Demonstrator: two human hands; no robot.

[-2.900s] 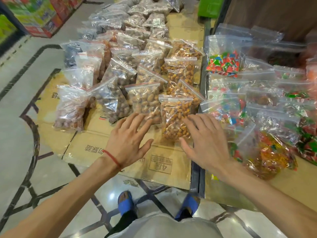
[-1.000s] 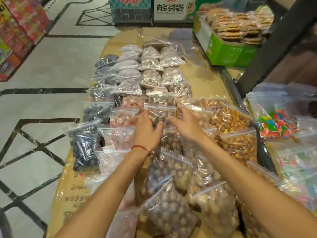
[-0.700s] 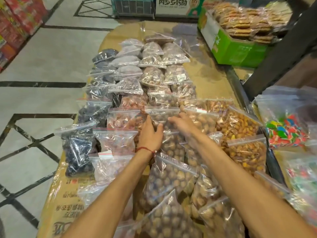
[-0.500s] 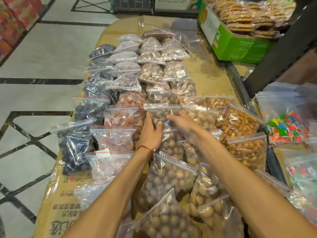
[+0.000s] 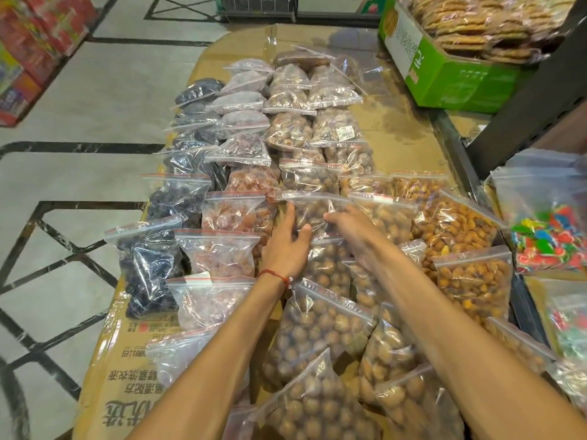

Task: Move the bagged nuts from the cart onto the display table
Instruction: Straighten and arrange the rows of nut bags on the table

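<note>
"What's in front of you?"

"The display table, topped with cardboard, runs away from me past both hands and carries rows of zip bags. A green box sits far beyond my right hand. Candy bags lie well out to that hand's right."

"And the one you're working on?"

"The bag of nuts is on the table, in the middle row, directly between my hands. Its zip strip runs side to side at the far end, just past my fingertips, and its body comes back toward my wrists."

"Your hands?"

"My left hand lies with straight fingers along the bag's left edge, thumb against its front, gripping nothing. My right hand has its fingertips on the right edge. Whether they pinch the plastic I cannot tell. Both hands are equally near."

"What crowds it?"

"A fruit bag sits just outside my left fingers and a pale-nut bag just outside my right. Another nut bag lies under my wrists against its near end. I'd judge any nudge must go straight, not sideways."
</note>
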